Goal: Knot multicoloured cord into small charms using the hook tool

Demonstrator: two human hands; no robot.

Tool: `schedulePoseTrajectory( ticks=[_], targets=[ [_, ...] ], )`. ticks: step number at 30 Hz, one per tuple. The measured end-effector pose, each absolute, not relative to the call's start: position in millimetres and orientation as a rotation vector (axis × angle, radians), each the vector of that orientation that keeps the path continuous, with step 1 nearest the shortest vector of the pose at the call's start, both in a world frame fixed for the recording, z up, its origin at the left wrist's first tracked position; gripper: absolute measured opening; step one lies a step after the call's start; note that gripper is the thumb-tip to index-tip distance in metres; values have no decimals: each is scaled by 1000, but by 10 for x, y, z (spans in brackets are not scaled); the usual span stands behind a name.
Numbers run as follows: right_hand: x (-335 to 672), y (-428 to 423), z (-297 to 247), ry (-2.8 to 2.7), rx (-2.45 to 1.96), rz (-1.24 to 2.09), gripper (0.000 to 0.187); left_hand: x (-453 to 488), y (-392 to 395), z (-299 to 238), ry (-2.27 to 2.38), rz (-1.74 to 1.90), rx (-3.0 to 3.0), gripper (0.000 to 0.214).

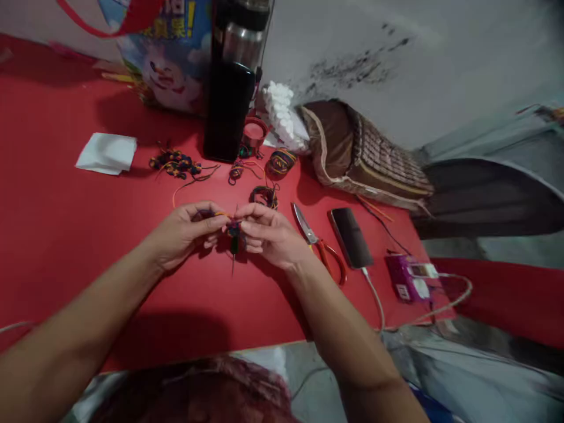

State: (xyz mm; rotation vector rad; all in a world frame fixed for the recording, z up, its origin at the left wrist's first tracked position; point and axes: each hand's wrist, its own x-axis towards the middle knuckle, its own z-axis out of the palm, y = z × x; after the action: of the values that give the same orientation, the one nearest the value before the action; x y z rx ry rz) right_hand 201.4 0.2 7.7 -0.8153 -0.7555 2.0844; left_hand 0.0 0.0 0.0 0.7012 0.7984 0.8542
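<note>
Fingertip to fingertip above the red table (176, 305), my left hand (191, 229) and my right hand (271, 235) are both closed in a pinch. Between them is a small knotted piece of dark multicoloured cord (233, 228). Below it hangs something dark green with a thin pointed end, too small to name. A strand of cord runs over my left forefinger. Beyond my hands lie a coil of cord (264, 197), a wound ball of cord (281, 163) and a knotted cord bunch (175, 163) with loose ends.
Red-handled scissors (324, 249) and a phone (351, 238) on a white cable lie at right, near a purple box (408, 279). Behind stand a black upright phone (229, 111), a metal bottle (244, 44), a printed bag (171, 64) and a brown bag (365, 147). Folded white paper (108, 153) lies left.
</note>
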Motion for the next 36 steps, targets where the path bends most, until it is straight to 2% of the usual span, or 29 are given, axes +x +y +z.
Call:
schedulePoseTrajectory(
  ticks=[6,14,22,31,36],
  targets=[
    [2004,2,53,-747,-833,2039,30,18,25,-21,814,881,708,34],
    [1956,-53,13,-868,-867,2064,31,49,24,9,866,987,744,20],
    [1920,-80,40,-844,-885,2074,24,91,-34,35,893,978,825,22],
    [1892,-100,27,-907,-963,1971,30,113,-75,26,895,953,865,21],
    [1885,-103,36,-875,-974,1951,21,133,-84,58,896,949,895,22]
  ],
)
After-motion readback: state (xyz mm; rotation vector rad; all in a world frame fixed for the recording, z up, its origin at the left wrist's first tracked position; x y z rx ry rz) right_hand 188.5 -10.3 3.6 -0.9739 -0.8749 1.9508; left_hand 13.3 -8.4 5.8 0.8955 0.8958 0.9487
